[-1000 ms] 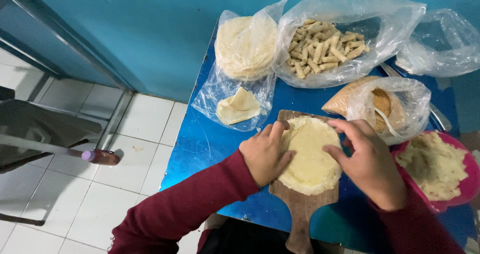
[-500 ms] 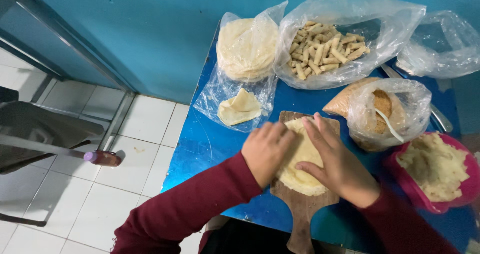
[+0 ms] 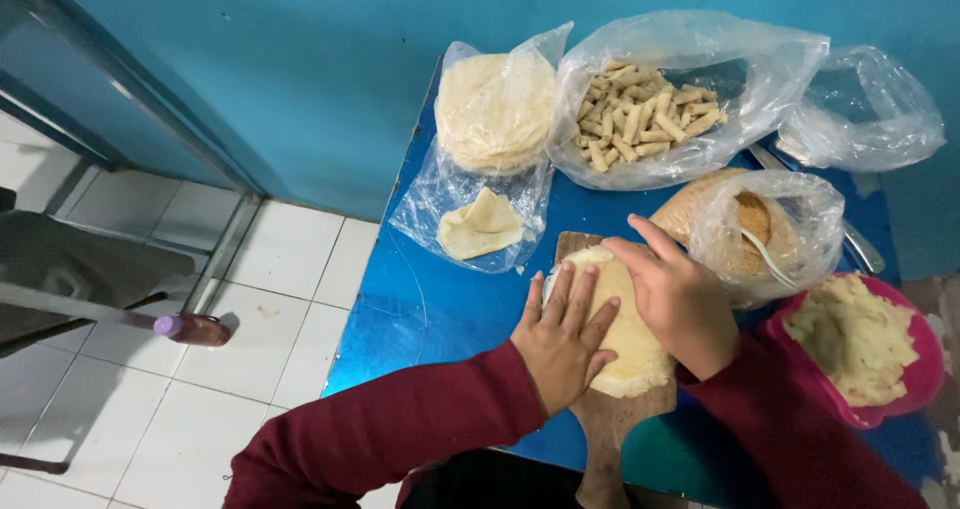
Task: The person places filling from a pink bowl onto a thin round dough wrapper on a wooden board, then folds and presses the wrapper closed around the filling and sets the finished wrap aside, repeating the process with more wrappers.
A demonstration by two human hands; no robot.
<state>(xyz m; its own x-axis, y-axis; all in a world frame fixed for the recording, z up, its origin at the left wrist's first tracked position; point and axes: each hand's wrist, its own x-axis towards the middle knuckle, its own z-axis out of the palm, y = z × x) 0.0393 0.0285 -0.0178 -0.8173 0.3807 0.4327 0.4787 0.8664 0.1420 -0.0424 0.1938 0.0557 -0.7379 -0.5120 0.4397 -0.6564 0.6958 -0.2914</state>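
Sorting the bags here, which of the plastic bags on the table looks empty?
The crumpled clear bag at the table's far right corner; the other three hold flat wrappers, finished rolls and crumbs.

Small food-prep kitchen, blue table (image 3: 440, 299) against blue wall, white tiled floor (image 3: 290, 269), bagged rolled snacks (image 3: 645, 119)

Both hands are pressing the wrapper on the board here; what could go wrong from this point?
The left hand and right hand press the pale round dough wrapper on the wooden paddle board; it could tear or stick. The pink bowl of mashed filling sits near the blue table's right edge, so an elbow might knock it.
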